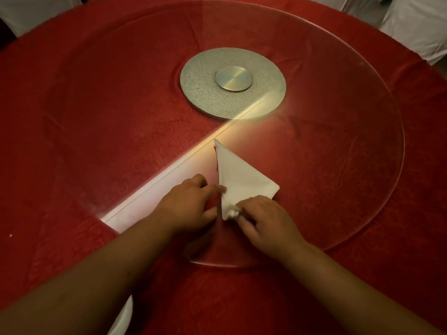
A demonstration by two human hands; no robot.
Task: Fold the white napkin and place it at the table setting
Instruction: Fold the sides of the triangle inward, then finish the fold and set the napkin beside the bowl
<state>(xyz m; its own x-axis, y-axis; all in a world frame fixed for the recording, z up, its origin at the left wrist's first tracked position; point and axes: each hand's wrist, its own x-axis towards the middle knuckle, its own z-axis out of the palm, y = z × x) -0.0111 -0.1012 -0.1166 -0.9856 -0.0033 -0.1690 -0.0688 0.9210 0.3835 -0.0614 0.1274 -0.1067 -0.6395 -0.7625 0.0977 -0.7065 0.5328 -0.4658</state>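
Lower left edge: part of a white plate (123, 317) under the left forearm. Centre frame: left hand (191, 201) fingers pinched on white napkin (239, 177) at its left edge; right hand (266, 218) fingers clamped on its bunched near corner. Napkin folded triangular, lying on glass turntable (362, 189), point toward upper frame. Beyond: silver hub (200, 93) on red tablecloth (60, 129).

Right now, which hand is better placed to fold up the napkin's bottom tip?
Probably the right hand: its fingers already pinch the bunched bottom tip of the white napkin. The left hand only touches the napkin's left edge.
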